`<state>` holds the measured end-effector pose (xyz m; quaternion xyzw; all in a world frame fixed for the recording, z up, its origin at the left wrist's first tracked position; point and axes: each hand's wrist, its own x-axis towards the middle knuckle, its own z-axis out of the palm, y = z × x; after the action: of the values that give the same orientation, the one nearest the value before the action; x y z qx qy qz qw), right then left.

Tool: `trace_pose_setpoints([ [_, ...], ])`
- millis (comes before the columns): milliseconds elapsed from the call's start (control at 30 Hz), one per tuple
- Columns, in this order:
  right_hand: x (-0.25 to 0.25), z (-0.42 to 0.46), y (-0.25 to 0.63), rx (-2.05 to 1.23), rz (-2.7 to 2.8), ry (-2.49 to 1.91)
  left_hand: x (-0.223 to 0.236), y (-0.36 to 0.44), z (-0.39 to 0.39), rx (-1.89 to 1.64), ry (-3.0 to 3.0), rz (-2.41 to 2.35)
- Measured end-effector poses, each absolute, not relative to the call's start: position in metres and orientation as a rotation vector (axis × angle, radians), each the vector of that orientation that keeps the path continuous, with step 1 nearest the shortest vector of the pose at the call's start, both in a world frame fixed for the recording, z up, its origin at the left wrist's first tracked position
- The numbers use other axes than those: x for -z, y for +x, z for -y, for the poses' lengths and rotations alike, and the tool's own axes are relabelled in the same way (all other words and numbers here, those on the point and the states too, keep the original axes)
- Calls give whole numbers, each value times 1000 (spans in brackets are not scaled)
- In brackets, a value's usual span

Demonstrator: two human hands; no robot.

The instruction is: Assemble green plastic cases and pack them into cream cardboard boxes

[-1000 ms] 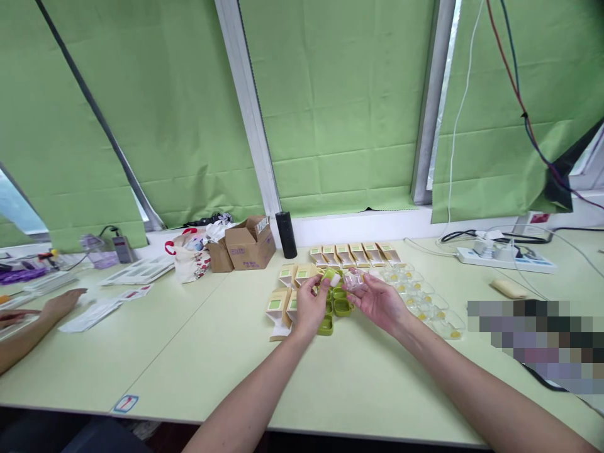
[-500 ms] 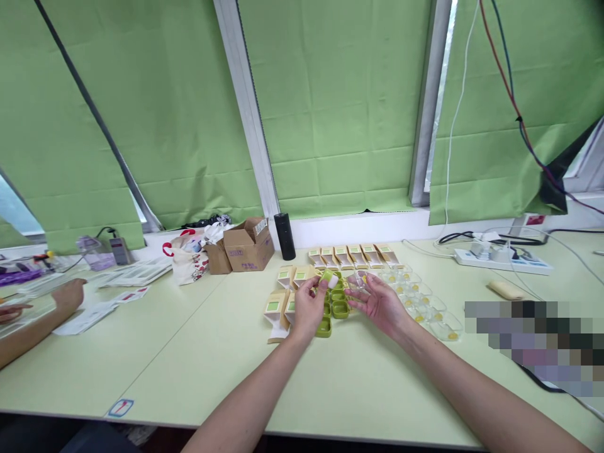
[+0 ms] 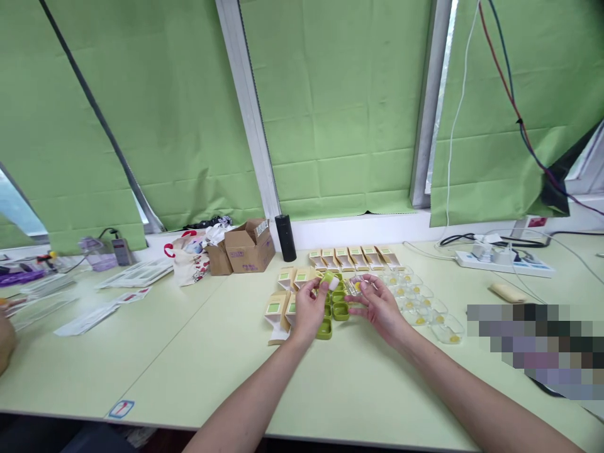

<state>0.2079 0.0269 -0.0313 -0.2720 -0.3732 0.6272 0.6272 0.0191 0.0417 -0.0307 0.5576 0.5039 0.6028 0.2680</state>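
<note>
My left hand (image 3: 306, 308) is closed in a pinch on a small green and white piece (image 3: 330, 281), held just above a group of green cases (image 3: 333, 313) on the table. My right hand (image 3: 379, 305) is closed around a small clear plastic case with a yellow dot (image 3: 355, 286), right beside the left hand's piece. Small tan and green boxes (image 3: 352, 255) stand in a row behind my hands and more lie to the left (image 3: 278, 305). Several clear cases with yellow dots (image 3: 425, 305) lie to the right.
A black cylinder (image 3: 285, 237) and open cardboard boxes (image 3: 245, 248) stand near the window sill. A white power strip (image 3: 503, 261) with cables lies at the right. White trays and paper sheets (image 3: 117, 286) lie at the left, where another person's hand (image 3: 5, 336) shows at the edge.
My right hand's fingers have closed on the clear case and brought it to the left hand's piece. The other person's arm at the left has drawn back toward the edge.
</note>
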Motion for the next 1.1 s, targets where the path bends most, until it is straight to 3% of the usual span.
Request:
trace_pose_setpoints([
  [633, 33, -23, 205, -1270, 1069, -675, 34, 20, -43, -1612, 1495, -1295],
  [1100, 27, -11, 204, -1549, 964, -533, 32, 21, -41, -1599, 1488, -1175],
])
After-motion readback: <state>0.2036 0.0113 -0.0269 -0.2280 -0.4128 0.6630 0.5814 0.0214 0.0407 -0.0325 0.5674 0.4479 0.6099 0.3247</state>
